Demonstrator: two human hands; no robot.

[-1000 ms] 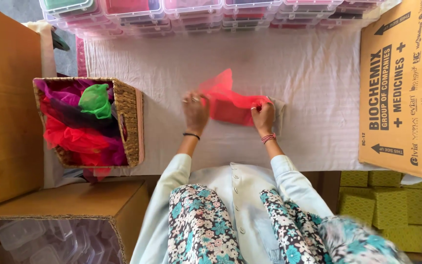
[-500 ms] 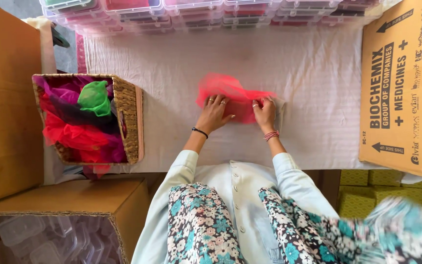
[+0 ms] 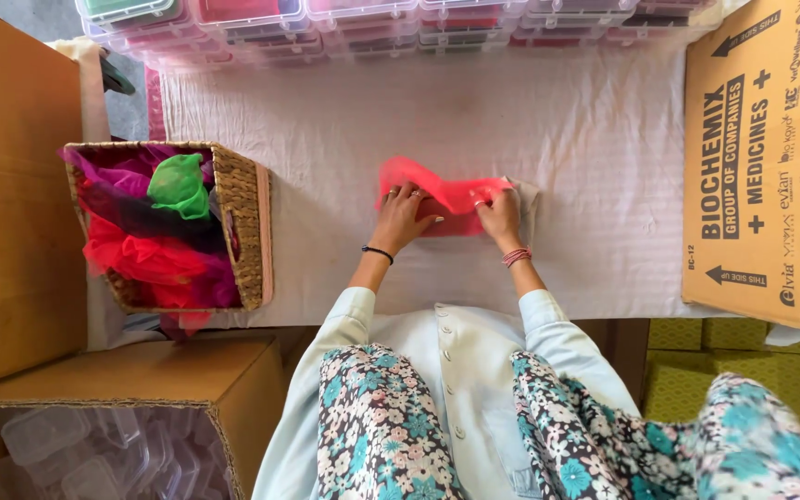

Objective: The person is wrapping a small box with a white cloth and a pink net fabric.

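A red sheer cloth (image 3: 442,193) lies partly folded on the white table cover (image 3: 344,139) in the middle of the view. My left hand (image 3: 404,216) presses on its near left part, fingers spread over the fabric. My right hand (image 3: 498,213) pinches the cloth's right edge, next to a small pale piece (image 3: 525,196) under it. A black band sits on my left wrist and pink bangles on my right.
A woven basket (image 3: 244,222) at the left holds red, purple and green sheer cloths. Clear plastic boxes (image 3: 344,20) line the far edge. A printed cardboard carton (image 3: 759,157) stands at the right. Cardboard boxes (image 3: 11,213) sit at the left, one with clear containers (image 3: 76,454).
The raised flap of the red cloth has been laid down flat. My left hand moved right onto the cloth, closer to my right hand.
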